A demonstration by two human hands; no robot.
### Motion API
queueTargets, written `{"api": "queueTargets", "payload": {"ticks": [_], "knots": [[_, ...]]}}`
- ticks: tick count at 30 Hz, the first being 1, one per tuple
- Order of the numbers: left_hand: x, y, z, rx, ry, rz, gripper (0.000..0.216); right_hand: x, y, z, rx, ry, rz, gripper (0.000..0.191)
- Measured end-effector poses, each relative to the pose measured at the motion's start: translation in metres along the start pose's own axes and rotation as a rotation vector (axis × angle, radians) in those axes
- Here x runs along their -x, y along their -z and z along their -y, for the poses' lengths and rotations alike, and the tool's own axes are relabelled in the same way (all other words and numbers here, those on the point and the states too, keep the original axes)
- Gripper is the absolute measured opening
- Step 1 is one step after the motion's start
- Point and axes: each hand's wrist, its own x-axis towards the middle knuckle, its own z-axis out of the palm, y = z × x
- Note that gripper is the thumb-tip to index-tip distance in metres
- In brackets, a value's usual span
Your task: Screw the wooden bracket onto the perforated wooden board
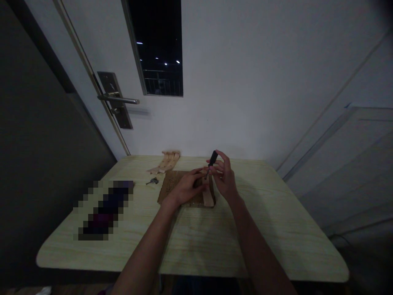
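A screwdriver (213, 158) with a black handle leans in my right hand (226, 179), its fingers closed around the handle and shaft. The tip points down at a pale wooden strip (208, 197), which lies along the right side of a brown cardboard piece (172, 184). My left hand (188, 186) rests over the cardboard, with thumb and fingers pressing on the strip beside the tip. Whether a screw sits under the tip is too small to make out.
Left of the cardboard lies a small pile of dark metal pieces, likely screws (153, 180). Behind it is a pale piece with holes (167, 161). A pixelated dark object (107, 209) lies on the table (291, 229) at left. A door with a handle (119, 99) stands behind.
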Motion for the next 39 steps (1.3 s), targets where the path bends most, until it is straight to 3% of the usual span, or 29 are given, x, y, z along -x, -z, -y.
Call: {"api": "queueTargets", "payload": {"ticks": [19, 29, 39], "knots": [[0.0016, -0.0039, 0.0025, -0.039, -0.04, -0.035, 0.042, 0.001, -0.0013, 0.0016, 0.008, 0.02, 0.05, 0.055], [0.0012, -0.0007, -0.0059, -0.018, -0.001, -0.052, 0.037, 0.0017, -0.0086, -0.0032, 0.074, 0.026, -0.097, 0.053], [0.0014, -0.0034, -0.0005, 0.005, 0.006, -0.045, 0.037, 0.0027, -0.0037, 0.0011, 0.036, 0.047, -0.019, 0.049]]}}
